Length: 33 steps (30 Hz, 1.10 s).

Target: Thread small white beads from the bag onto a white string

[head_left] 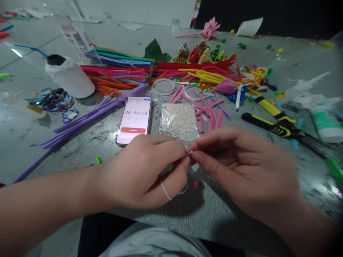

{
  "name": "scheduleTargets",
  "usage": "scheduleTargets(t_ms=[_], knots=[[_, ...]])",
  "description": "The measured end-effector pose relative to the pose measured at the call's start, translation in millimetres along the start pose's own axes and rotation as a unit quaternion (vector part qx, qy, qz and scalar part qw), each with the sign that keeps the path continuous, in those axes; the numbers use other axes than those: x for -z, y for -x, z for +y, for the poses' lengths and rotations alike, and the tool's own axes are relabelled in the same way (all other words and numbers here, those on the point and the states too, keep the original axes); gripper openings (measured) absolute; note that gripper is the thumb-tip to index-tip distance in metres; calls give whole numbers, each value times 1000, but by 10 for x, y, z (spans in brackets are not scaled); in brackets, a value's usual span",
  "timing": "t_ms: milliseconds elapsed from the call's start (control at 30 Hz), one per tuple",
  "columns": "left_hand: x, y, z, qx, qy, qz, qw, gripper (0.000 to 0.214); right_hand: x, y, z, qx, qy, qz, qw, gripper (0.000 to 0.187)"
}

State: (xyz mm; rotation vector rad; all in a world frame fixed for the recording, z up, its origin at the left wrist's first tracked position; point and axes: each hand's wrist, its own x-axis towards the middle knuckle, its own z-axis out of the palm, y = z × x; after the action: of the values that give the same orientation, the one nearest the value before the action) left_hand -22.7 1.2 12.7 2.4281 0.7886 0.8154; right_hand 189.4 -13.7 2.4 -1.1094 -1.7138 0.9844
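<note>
My left hand (144, 171) and my right hand (241, 167) meet above the grey table's near edge, fingertips pinched together. Between them runs a thin white wire or thread (166, 191), which loops out below my left palm; a tiny white bit (189, 152) shows at the pinch point. Just beyond my fingers lies a clear bag of small white beads (179, 120). A phone (134, 120) showing a timer lies left of the bag. Short pink stick pieces (211, 116) are scattered right of the beads.
Bundles of coloured pipe cleaners (118, 71) and purple ones (80, 121) lie at the left. Yellow-and-black pliers (276, 123) and a glue bottle (325, 123) sit right. A white roll (68, 76), a tape ring (164, 86) and craft scraps fill the back.
</note>
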Motion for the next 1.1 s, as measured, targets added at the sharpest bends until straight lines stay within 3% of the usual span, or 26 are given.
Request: scheduleTargets(t_ms=[1100], knots=[[-17,-8,-38,-4,-13,-25,1000,20,7,-44,12,-30,-22,-27,999,12]])
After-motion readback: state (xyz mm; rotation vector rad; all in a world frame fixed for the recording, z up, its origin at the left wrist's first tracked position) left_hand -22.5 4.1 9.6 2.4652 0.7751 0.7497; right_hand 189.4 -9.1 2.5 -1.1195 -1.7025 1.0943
